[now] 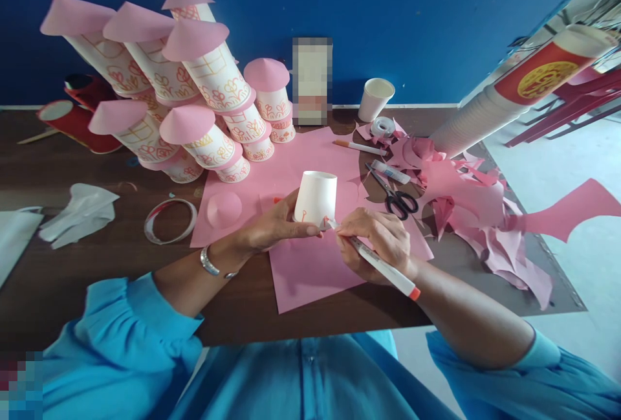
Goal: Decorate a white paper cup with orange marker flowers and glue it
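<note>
1. White cup (320,195): over the pink paper, toward the middle of the worktop's (237,310) front edge. Narrower end up, so apparently mouth-down; probably inverted to bring the band by the rim within the pen's reach. Few red strokes low on its side. Whether it rests on the paper or is lifted a little, cannot tell.
2. Left hand (279,222): curled round the cup's left side, thumb along the lower near edge. Grasp looks like a steadying one, leaving the marked face uncovered.
3. Right hand (376,243): fingers closed on a marker (388,269) near its tip, tip at the cup's lower side. Short hold, presumably for fine control; orange tail end slants toward the front edge.
4. Pink paper (315,284): under both hands, reaching toward the back edge. Small pink cone (224,210) on its left part.
5. Right of the paper: scissors (400,204), loops toward the front edge, perhaps for easy pickup; second marker (361,147) farther back; pink scraps (466,190) heaped toward the right edge, maybe pushed aside for room.
6. Back left: cone-roofed cup towers (208,77), drawn with flowers, likely stood there clear of the hands.
</note>
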Tool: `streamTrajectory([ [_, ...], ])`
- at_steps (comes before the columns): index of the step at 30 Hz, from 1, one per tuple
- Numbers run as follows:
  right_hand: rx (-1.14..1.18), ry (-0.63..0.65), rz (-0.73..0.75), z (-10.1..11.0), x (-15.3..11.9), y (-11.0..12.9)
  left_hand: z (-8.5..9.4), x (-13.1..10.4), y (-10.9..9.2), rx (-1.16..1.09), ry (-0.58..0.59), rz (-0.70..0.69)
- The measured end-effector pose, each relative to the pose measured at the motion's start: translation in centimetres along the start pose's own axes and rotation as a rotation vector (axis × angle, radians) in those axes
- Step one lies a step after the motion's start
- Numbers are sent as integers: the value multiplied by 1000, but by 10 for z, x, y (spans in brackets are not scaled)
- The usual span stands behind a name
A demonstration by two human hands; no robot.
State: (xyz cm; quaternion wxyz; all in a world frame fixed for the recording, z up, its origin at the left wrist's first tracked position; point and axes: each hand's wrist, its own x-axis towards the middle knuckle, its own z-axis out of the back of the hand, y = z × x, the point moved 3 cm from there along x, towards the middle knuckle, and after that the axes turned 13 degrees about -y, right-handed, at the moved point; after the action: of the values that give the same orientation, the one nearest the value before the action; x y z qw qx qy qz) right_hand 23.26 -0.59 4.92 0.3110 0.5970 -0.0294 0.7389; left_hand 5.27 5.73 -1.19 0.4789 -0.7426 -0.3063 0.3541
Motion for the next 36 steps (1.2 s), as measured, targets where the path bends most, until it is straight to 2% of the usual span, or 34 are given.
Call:
streamTrajectory([
  [36, -7, 30, 12, -1, -1, -1, 1, 0, 1, 1, 21, -5],
])
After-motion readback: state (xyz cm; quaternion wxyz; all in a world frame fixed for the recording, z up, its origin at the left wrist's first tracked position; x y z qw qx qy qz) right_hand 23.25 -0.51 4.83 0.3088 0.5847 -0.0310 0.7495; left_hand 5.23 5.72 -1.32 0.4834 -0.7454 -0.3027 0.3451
